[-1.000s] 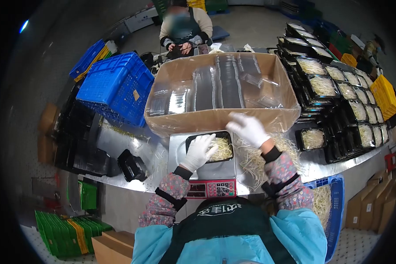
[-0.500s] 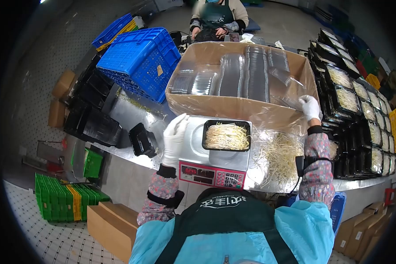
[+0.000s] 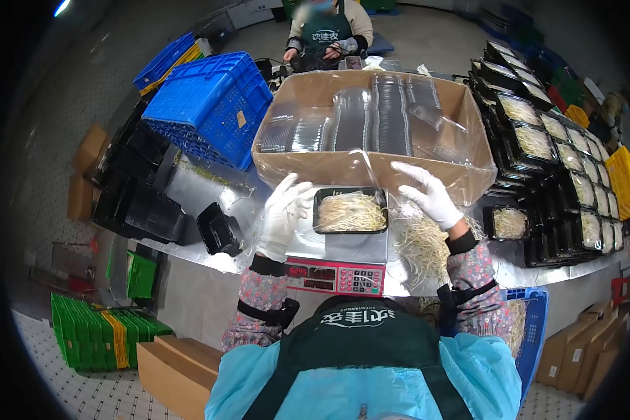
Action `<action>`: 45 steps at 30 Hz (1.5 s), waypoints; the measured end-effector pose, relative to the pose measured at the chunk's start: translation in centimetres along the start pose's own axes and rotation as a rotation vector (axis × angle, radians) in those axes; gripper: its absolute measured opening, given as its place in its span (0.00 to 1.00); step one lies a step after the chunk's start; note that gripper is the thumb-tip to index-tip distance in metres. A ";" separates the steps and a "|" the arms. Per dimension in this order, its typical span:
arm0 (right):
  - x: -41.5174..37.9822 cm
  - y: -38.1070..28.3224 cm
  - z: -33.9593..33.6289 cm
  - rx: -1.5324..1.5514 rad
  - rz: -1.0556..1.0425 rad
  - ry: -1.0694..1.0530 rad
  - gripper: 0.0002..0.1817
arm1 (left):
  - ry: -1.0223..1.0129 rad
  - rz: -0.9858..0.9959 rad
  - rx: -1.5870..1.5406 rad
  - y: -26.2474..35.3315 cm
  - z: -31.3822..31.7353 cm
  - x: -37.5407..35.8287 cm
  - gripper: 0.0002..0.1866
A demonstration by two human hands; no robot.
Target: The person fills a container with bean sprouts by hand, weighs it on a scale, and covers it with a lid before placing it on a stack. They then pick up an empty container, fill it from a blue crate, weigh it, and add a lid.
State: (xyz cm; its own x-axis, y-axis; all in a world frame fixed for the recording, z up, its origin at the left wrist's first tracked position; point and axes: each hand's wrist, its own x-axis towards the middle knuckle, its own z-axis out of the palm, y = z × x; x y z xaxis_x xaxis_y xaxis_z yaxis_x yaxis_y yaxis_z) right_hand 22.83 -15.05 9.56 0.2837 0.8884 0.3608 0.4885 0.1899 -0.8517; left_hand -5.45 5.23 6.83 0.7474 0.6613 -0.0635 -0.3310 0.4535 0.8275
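A black plastic tray of bean sprouts (image 3: 350,211) rests on the metal platform of a digital scale (image 3: 336,277) with a red-framed panel. My left hand (image 3: 282,213), in a white glove, is just left of the tray, fingers spread and apart from it. On the other side, my gloved right hand (image 3: 430,197) hovers over a loose heap of bean sprouts (image 3: 427,248). Its thumb and fingers are parted toward the tray, and I see nothing in them. Behind the scale stands a cardboard box (image 3: 315,165) lined with clear plastic, containing stacks of clear lids (image 3: 392,115).
Filled trays (image 3: 584,189) are stacked at the right, with one filled tray (image 3: 509,222) beside them. At the left are a black tray (image 3: 219,229), nested black trays (image 3: 138,213) and a blue crate (image 3: 210,105). A co-worker (image 3: 329,35) sits across the table.
My right hand has moved left from the box's right corner to above the sprout heap. My left hand stays beside the scale, its fingers now turned toward the tray. The view has shifted slightly.
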 end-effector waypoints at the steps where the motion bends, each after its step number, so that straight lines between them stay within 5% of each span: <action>1: -1.0 4.2 0.8 -0.135 0.138 0.043 0.29 | 0.043 0.075 -0.018 -0.1 -0.6 -0.2 0.32; 2: -1.8 4.9 1.9 -0.303 0.291 0.005 0.32 | 0.087 0.150 -0.036 -0.1 -0.8 -0.4 0.33; 4: -3.1 6.6 4.4 -0.476 0.336 -0.030 0.22 | 0.090 0.150 -0.050 -0.2 -0.1 -0.5 0.31; 8: -3.4 5.9 2.3 -0.126 0.290 0.147 0.11 | 0.227 0.183 -0.004 0.2 0.6 -1.0 0.27; 9: -3.7 4.7 0.4 0.058 0.439 0.176 0.09 | 0.241 0.206 -0.012 0.2 -0.4 -1.1 0.27; 10: -4.0 5.0 -1.4 -0.203 0.434 0.200 0.11 | 0.251 0.230 -0.020 0.3 -1.1 -1.1 0.26; 12: -5.4 5.6 -5.5 -0.999 0.448 -0.150 0.15 | 0.270 0.276 -0.002 0.2 -1.4 -1.7 0.24; 16: -4.5 3.1 -1.8 -0.475 0.271 0.230 0.22 | 0.213 0.258 0.085 -2.0 -0.3 -0.3 0.23; 18: -3.4 0.2 0.9 0.333 0.365 0.245 0.22 | 0.137 0.223 0.302 -3.3 2.7 -0.1 0.21; 19: -3.4 1.6 1.6 0.335 0.362 0.245 0.22 | 0.137 0.235 0.309 -4.1 3.6 0.5 0.20; 21: -3.2 5.8 3.2 -0.254 0.047 0.185 0.21 | 0.152 0.266 0.327 -4.8 4.5 1.0 0.17; 26: -4.1 4.2 6.3 -0.273 0.120 0.119 0.14 | 0.280 0.306 0.221 -3.7 0.9 1.5 0.17; 28: -4.0 5.0 7.4 -0.637 0.132 0.039 0.10 | 0.360 0.320 0.099 -3.2 -0.5 1.4 0.17; 33: -3.6 3.1 3.0 -0.526 0.092 0.119 0.06 | 0.482 0.338 -0.052 -0.5 -3.6 -0.5 0.18; 37: -2.6 0.2 0.5 -0.127 0.305 0.113 0.04 | 0.539 0.360 -0.068 0.5 -5.3 -1.3 0.18; 40: -0.9 -0.5 2.9 -0.032 0.096 0.179 0.03 | 0.508 0.371 -0.136 0.6 -5.0 -1.4 0.18; 42: 0.4 0.1 5.9 -0.299 -0.161 0.200 0.05 | 0.435 0.364 -0.127 0.5 -4.0 -1.2 0.18; 45: 0.2 3.6 9.8 -0.620 -0.079 0.015 0.09 | 0.396 0.342 -0.138 0.3 -3.1 -1.1 0.18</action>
State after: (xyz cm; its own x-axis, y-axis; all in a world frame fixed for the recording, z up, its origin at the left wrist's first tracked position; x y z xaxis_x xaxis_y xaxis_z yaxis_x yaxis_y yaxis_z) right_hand 16.54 -10.11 2.79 0.2367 0.8749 0.4225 0.8953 -0.0274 -0.4447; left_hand -8.10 6.48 5.41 0.3186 0.9474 -0.0310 -0.6095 0.2297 0.7588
